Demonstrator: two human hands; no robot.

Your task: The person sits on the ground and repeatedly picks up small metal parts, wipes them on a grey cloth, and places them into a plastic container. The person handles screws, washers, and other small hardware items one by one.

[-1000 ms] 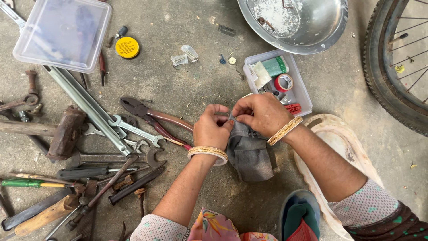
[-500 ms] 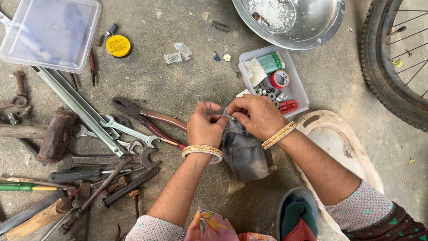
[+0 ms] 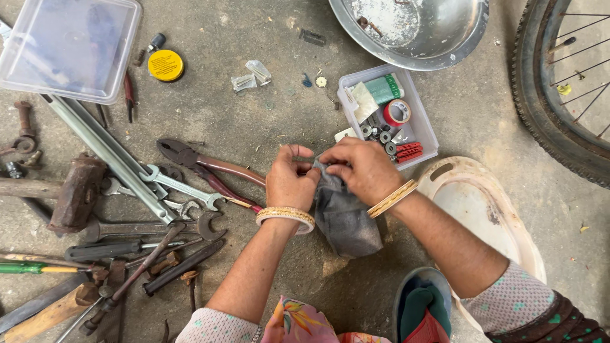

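My left hand [image 3: 289, 180] and my right hand [image 3: 359, 169] are together over the concrete floor, both pinching the top edge of a dark grey piece of rubber or cloth [image 3: 346, 219] that hangs down between my wrists. A small thin metal part pokes out by my left fingertips; what it is I cannot tell. Each wrist wears a pale bangle. Red-handled pliers [image 3: 206, 168] lie just left of my left hand.
A small open plastic box [image 3: 422, 130] of tape rolls and small parts sits right behind my hands. Spanners [image 3: 175, 186], a hammer [image 3: 76, 194] and screwdrivers cover the left floor. Also here: a clear lid [image 3: 70, 47], yellow tin [image 3: 165, 65], metal bowl [image 3: 413, 32], bicycle wheel [image 3: 540, 95], cream stool [image 3: 483, 222].
My hands have stayed clasped on the grey piece with only small finger movements. The view has shifted slightly.
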